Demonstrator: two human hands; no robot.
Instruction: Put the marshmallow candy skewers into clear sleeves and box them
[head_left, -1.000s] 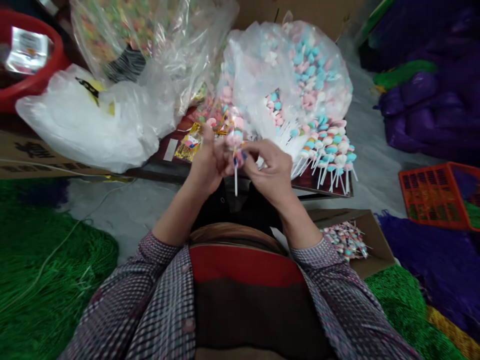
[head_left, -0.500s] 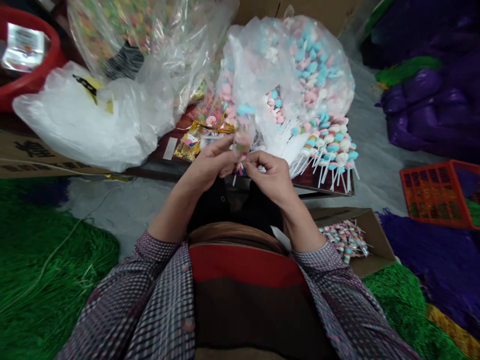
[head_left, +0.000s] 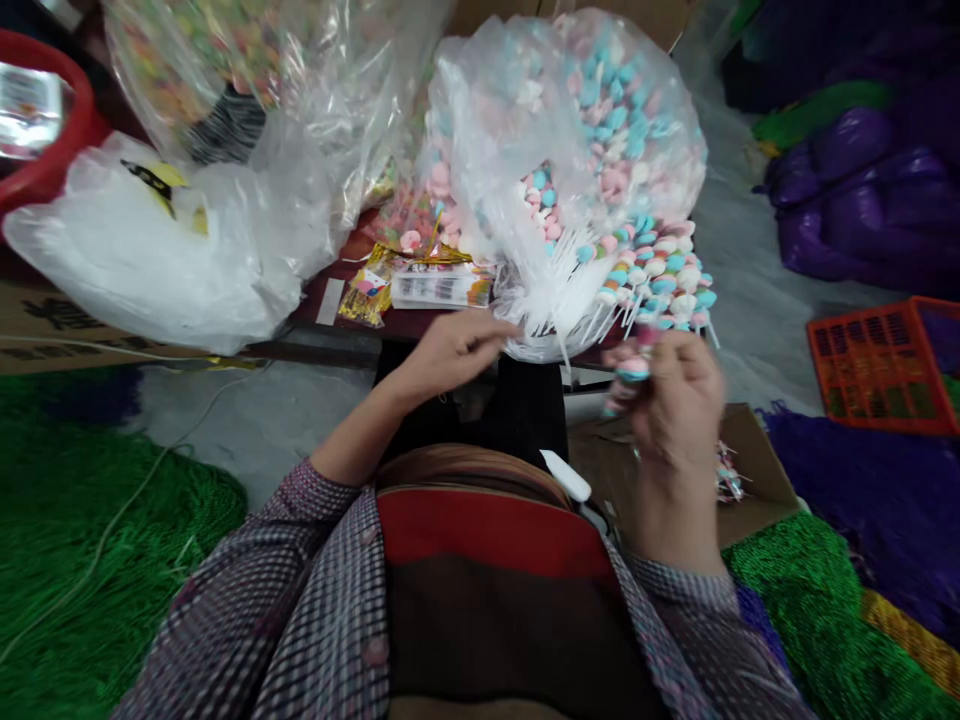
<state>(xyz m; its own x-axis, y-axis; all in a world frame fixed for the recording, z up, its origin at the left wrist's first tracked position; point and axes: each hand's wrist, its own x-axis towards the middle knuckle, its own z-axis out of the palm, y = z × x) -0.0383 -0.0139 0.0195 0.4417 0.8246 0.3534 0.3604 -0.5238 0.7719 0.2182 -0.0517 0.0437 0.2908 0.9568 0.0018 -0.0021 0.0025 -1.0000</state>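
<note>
Two bare hands are in my head view, well apart. The right hand [head_left: 679, 405] is blurred, but I can make out its fingers closed around a candy stick [head_left: 630, 372] — pink, with a pale blue band — held out at the table's right front corner, above the cardboard box [head_left: 761, 490]. More wrapped candy [head_left: 727, 475] lies in that box, partly hidden from me by the wrist.

The left hand [head_left: 454, 355] is half open, its fingers loosely bent, at the front edge of the dark red table [head_left: 409, 322]. Its fingertips are just beside a bunch of white sticks [head_left: 566, 290] lying in clear plastic; whether they touch, I can't tell.

To the right of that bunch I see a pile of candy skewers [head_left: 667, 270] in blue, white and pink, and behind it a big clear bag [head_left: 637, 130] full of similar pieces. Left of the sticks lie some printed wrappers [head_left: 431, 287] and a packet of gold ties [head_left: 367, 290]. Farther left — a white plastic bag [head_left: 165, 270] slumps near a red basin [head_left: 82, 115].
</note>
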